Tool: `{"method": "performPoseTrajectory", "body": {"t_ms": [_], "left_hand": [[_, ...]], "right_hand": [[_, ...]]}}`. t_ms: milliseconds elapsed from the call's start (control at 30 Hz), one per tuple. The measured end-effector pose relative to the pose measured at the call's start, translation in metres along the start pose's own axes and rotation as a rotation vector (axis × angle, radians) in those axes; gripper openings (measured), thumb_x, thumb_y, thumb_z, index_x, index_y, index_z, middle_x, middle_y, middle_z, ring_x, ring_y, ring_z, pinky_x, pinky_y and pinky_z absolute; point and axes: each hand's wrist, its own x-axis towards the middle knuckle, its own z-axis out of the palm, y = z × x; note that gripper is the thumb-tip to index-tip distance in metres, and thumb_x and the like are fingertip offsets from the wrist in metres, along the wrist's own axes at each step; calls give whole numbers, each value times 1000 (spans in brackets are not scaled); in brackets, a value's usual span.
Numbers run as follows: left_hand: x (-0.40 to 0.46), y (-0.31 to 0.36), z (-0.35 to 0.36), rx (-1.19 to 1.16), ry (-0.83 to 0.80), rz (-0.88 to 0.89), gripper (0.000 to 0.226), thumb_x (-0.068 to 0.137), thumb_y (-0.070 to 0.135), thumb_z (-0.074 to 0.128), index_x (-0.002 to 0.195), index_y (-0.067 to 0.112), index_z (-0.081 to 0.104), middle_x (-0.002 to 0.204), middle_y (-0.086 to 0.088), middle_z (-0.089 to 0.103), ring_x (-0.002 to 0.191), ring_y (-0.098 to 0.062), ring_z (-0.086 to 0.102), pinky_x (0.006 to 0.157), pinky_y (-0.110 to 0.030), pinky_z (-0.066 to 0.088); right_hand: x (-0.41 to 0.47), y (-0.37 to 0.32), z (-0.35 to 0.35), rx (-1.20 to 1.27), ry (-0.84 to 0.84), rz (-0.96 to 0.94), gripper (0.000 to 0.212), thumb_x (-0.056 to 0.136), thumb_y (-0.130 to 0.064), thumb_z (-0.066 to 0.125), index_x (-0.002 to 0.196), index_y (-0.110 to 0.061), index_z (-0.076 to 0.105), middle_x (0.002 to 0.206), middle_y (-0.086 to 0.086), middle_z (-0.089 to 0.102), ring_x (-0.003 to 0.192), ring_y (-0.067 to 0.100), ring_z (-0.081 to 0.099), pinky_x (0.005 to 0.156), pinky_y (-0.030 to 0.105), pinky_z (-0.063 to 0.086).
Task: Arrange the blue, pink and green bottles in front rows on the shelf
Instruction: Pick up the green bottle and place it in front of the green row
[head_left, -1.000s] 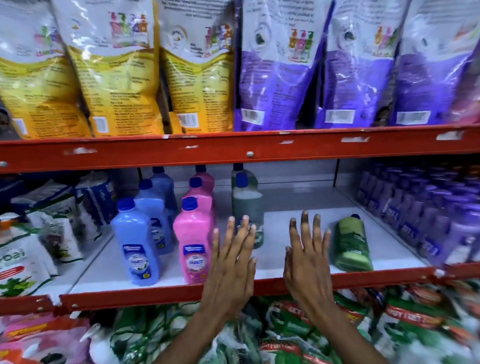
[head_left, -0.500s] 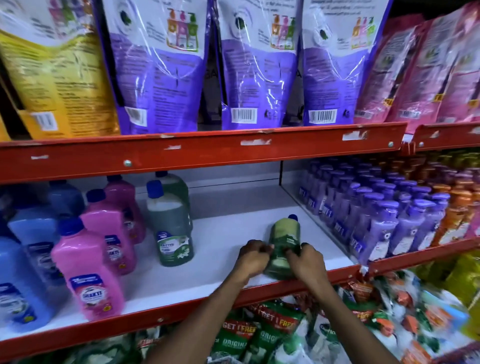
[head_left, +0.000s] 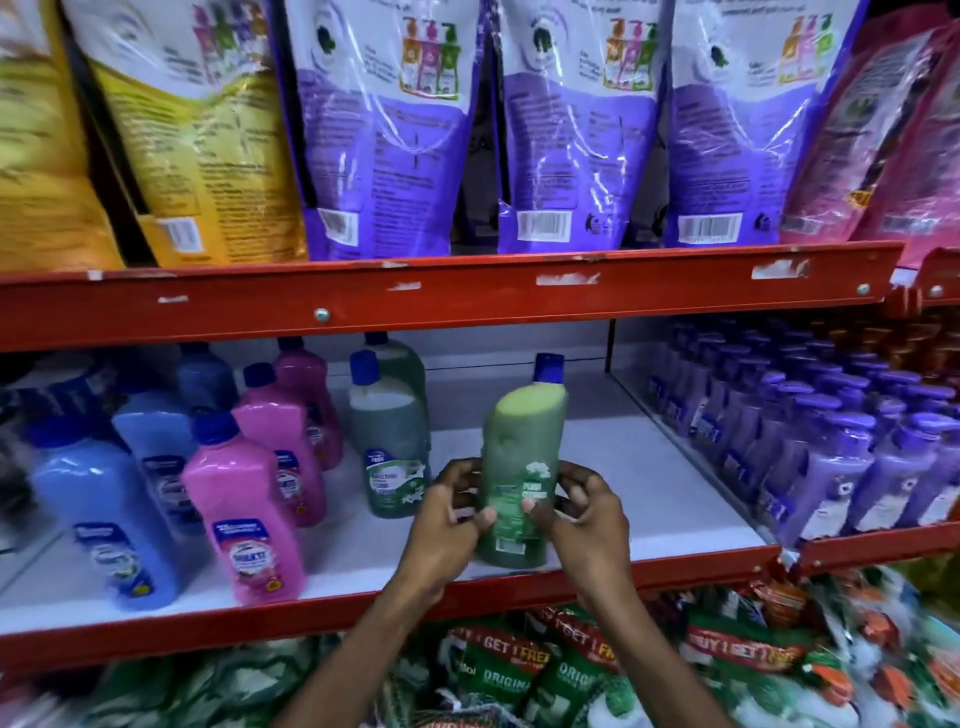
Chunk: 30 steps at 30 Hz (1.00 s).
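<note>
Both hands clasp one green bottle (head_left: 521, 483) standing upright near the front edge of the white shelf (head_left: 649, 499), a little right of the picture's centre. The left hand (head_left: 447, 525) holds its lower body from the 9 o'clock side, fingers wrapped behind and thumb on the label; the right hand (head_left: 582, 512) does the same from 3 o'clock, so each grip is clenched on that bottle. Its blue cap (head_left: 548, 368) points to 12 o'clock. At 10 o'clock from it stand two more green bottles (head_left: 388, 447), one behind the other. Further toward 9 o'clock runs a row of pink bottles (head_left: 244, 514), then a row of blue bottles (head_left: 98, 519), the front ones close to the shelf's red edge (head_left: 208, 634). At 3 o'clock, past a divider, purple bottles (head_left: 841, 467) fill the neighbouring bay.
</note>
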Motion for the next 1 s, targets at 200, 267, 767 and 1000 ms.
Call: {"method": "performPoseTrajectory", "body": {"t_ms": [200,267,767,1000], "left_hand": [[-25,-23,-71,83,225,56,53,81,-15,57,126,15,53,117,1,68,106,-11,65,86,-20,53],[-29,-30,-82,85,264,55,54,80,-18,54,125,13,52,119,-4,68,108,-16,65,91,-25,53],[-39,-35,-103,285,91,40,18,96,5,48,90,21,46,85,3,58,81,-11,56,70,-20,47],[-45,-37,-103,516,214,50,48,88,24,66,130,17,43,121,-1,55,117,-18,52,101,-35,48]], "right_hand": [[-33,-12,80,-48,-53,-143,46,72,-7,82,109,-24,61,102,-10,71,91,-8,65,73,22,60],[-37,-11,97,-70,-62,-153,47,72,-5,81,110,-24,60,102,-9,71,90,-11,64,75,23,61],[-32,-13,94,-98,-515,-214,62,75,-23,82,129,-26,51,124,-16,62,111,2,62,86,21,57],[-14,-14,89,-177,-502,-234,40,89,-9,65,120,-32,57,119,-7,68,107,4,65,83,12,52]]}}
